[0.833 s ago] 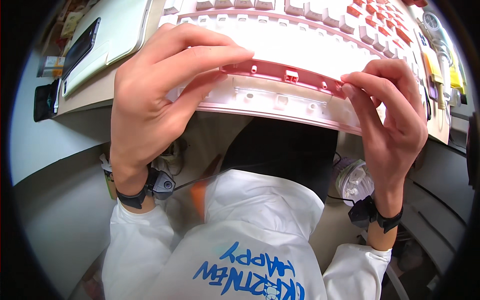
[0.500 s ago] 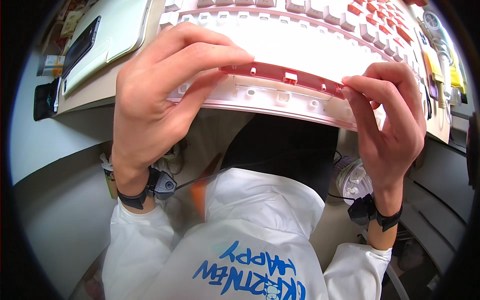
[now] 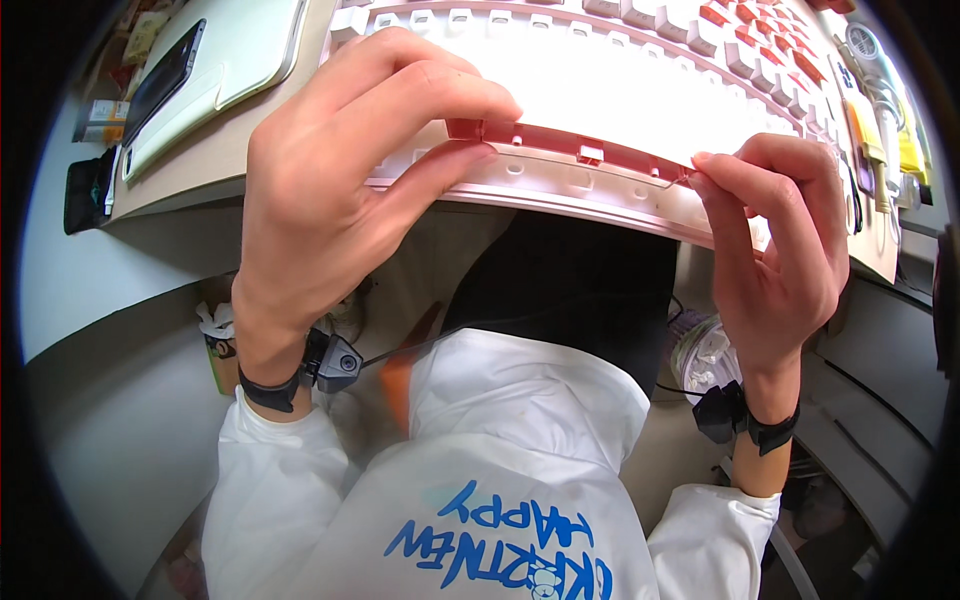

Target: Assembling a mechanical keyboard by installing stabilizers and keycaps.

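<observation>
A long red spacebar keycap (image 3: 560, 140) is held above the front of a pink keyboard (image 3: 600, 207), its underside with small stems facing me. My left hand (image 3: 335, 185) pinches its left end between thumb and fingers. The right end sits between thumb and index finger of my right hand (image 3: 785, 235). A thin wire (image 3: 674, 182) shows close to those right fingertips. Below the keycap, the keyboard's front row has bare openings. Glare washes out the keyboard's middle.
White keycaps (image 3: 705, 38) and red keycaps (image 3: 770, 55) sit towards the far right. On the left lie a white tablet case (image 3: 245, 70) and a dark phone (image 3: 165, 85). A handheld fan (image 3: 866, 45) and yellow item (image 3: 912, 145) are at the right. Below stands a lined bin (image 3: 705, 355).
My left hand has moved slightly right, its thumb further along the keycap. The keycap has shifted a little right, and its underside is tilted more out of sight. The wire is now raised near the right fingertips.
</observation>
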`<state>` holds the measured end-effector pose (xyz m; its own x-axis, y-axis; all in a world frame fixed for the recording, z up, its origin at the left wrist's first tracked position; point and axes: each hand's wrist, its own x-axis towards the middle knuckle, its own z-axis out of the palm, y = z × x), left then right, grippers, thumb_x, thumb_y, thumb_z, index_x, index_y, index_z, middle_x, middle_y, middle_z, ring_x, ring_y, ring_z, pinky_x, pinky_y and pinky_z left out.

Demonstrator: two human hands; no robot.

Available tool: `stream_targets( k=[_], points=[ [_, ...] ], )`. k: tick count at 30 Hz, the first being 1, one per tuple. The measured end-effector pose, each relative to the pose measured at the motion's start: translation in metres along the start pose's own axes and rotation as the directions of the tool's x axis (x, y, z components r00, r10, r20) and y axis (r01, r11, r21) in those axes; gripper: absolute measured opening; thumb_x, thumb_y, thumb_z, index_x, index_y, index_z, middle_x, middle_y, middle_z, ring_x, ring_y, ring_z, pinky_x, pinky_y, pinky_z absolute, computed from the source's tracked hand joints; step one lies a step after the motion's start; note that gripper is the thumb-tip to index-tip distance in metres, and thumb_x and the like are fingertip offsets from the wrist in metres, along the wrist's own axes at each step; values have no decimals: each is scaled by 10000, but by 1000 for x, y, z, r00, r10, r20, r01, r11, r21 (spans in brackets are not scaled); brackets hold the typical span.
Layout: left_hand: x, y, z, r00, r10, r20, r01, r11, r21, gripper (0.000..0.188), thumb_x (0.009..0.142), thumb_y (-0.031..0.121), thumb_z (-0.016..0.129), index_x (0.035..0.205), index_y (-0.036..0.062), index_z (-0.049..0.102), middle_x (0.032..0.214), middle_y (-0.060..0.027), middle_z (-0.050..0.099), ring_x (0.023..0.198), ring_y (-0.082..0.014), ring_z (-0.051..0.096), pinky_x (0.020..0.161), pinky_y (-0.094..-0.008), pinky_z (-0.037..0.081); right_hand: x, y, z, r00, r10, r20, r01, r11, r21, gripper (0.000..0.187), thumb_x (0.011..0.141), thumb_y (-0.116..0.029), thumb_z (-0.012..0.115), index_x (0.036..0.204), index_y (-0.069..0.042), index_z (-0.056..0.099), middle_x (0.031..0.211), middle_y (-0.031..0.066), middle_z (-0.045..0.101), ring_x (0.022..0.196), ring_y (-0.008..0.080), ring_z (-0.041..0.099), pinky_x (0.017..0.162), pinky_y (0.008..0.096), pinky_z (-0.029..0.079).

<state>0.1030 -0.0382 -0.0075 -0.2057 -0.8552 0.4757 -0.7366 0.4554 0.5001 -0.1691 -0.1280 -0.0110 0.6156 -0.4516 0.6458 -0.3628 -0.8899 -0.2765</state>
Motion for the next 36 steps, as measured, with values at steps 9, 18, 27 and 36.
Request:
stream_targets(
  k=[9, 18, 27, 36],
  points=[
    [-1, 0, -4, 998, 50, 24, -51, 998, 29, 291, 785, -86, 779, 1060, -9, 726, 1042, -127, 706, 939, -223, 697, 797, -302, 578, -3, -2, 1, 999, -44, -11, 44, 999, -25, 208, 778, 84, 804, 965, 15, 748, 923, 92, 634, 802, 185, 610, 669, 284, 484],
    [-2, 5, 0, 1000, 18, 7, -18, 999, 26, 292, 780, -75, 782, 1056, 8, 736, 1026, -118, 712, 938, -226, 695, 812, -315, 572, -3, 2, -2, 999, -31, 7, 31, 999, -10, 193, 801, 92, 785, 976, 21, 742, 943, 95, 632, 817, 183, 609, 667, 288, 484],
    [-2, 2, -1, 999, 54, 6, -55, 997, 57, 295, 778, -64, 786, 1056, 18, 736, 1026, -112, 717, 945, -233, 697, 821, -319, 570, -4, 0, -2, 1000, -31, -6, 31, 1000, -6, 195, 799, 91, 793, 975, 24, 743, 942, 96, 640, 827, 179, 614, 678, 284, 487],
    [-2, 1, 0, 999, 44, -15, -43, 997, 66, 304, 768, -55, 804, 1056, 10, 733, 1016, -112, 716, 932, -231, 702, 805, -310, 567, -5, 0, -1, 998, -57, -23, 56, 998, -23, 227, 772, 100, 808, 975, 14, 753, 928, 97, 641, 815, 184, 613, 679, 287, 483]
  ],
)
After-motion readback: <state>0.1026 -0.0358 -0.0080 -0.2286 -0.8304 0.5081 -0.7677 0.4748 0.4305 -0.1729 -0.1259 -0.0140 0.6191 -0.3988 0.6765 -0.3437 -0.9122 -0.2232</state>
